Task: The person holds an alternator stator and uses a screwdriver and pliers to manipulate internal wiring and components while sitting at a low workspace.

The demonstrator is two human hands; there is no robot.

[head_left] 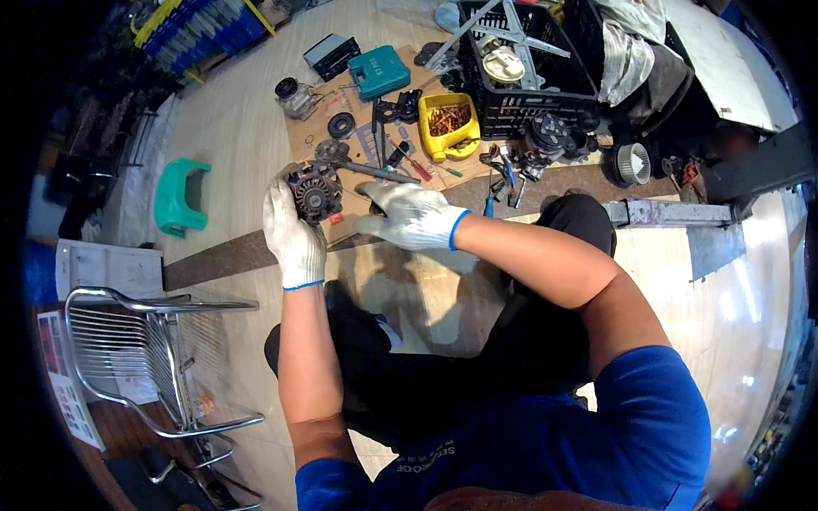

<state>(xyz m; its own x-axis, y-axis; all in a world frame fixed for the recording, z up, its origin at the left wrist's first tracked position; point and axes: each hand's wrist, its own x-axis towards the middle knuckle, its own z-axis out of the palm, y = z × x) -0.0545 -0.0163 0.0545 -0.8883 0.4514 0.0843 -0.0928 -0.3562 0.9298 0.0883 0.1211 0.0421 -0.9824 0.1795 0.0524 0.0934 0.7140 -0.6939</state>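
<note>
My gloved left hand [290, 230] is wrapped round the left side of an alternator [315, 194], a round metal part with a finned face turned up toward me. Just right of it is my gloved right hand [415, 217], with thumb and fingers apart, pointing left, and nothing seen between them. A hammer-like tool [382, 173] with a thick dark end runs along the upper edge of the right glove; whether they touch is unclear. Between the hands, a small red piece [335, 219] lies by the alternator. Both gloves are white with blue cuffs.
Cardboard [304, 134] under the work holds a black ring [341, 126], a red-handled screwdriver [421, 170] and a teal case [378, 72]. Beyond stand a yellow cut-open jug [450, 128] of copper-coloured bits and a black crate [537, 106]. A green stool [181, 198] and metal chair [162, 358] stand left.
</note>
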